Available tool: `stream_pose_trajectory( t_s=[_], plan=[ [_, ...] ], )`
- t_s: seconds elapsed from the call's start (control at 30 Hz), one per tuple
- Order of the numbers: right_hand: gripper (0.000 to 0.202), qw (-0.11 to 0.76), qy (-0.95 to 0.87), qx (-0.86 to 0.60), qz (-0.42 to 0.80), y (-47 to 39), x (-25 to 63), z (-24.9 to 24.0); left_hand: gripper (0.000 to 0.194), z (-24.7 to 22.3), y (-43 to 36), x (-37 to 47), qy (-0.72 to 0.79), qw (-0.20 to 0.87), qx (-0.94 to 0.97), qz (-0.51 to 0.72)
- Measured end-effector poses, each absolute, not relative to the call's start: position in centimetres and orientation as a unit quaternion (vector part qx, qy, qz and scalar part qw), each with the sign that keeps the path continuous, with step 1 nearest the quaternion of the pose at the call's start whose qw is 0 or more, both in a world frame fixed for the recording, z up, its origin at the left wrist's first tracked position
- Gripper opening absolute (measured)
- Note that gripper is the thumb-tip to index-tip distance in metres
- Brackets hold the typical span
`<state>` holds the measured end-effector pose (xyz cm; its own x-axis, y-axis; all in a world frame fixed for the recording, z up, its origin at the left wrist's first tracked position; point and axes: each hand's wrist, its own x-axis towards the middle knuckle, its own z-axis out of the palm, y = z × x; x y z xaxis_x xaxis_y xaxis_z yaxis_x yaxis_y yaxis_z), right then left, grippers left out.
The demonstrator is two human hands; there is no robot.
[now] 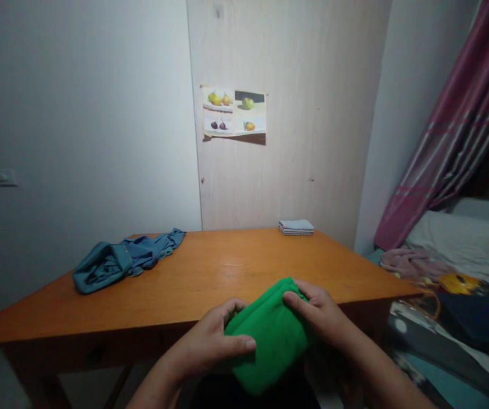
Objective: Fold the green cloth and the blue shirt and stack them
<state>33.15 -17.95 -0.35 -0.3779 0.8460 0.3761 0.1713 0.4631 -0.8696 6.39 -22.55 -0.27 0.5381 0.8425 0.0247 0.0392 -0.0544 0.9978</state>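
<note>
A folded green cloth (270,341) is held up in front of the table's near edge, tilted with its right end higher. My left hand (221,338) grips its left end, thumb lying on the near face and the other fingers mostly hidden behind. At the upper right corner my right hand (319,309) pinches the cloth between thumb and fingers. The cloth's lower part hangs over my lap, below the level of the tabletop.
On the orange wooden table (227,272), crumpled blue clothing (120,261) lies at the left and a small folded stack of cloth (296,228) at the back right. Clothes and bedding (461,244) are piled beyond the table's right side.
</note>
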Motion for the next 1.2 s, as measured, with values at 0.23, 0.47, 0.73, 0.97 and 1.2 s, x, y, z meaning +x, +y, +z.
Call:
stream_pose_trajectory(
  t_s=[0.23,0.47,0.73,0.97,1.2],
  plan=[
    [0.057,0.51,-0.56,-0.339,0.559,-17.2,34.5,-1.7,0.063,-0.3,-23.2,5.8,0.27,0.649,0.573,0.421],
    [0.05,0.534,-0.467,-0.321,0.628,-16.4,34.9,-2.9,0.035,0.9,-23.1,7.3,0.232,0.663,0.542,0.462],
    [0.049,0.519,-0.416,-0.296,0.685,-16.4,34.7,-3.9,0.035,1.4,-23.0,8.8,0.269,0.622,0.564,0.472],
    [0.061,0.481,-0.397,-0.258,0.738,-15.9,34.3,-4.5,0.038,2.2,-23.5,10.3,0.266,0.588,0.6,0.472],
    [0.072,0.458,-0.414,-0.241,0.749,-15.9,34.3,-4.1,0.036,3.1,-24.5,11.9,0.245,0.567,0.641,0.456]
  ],
)
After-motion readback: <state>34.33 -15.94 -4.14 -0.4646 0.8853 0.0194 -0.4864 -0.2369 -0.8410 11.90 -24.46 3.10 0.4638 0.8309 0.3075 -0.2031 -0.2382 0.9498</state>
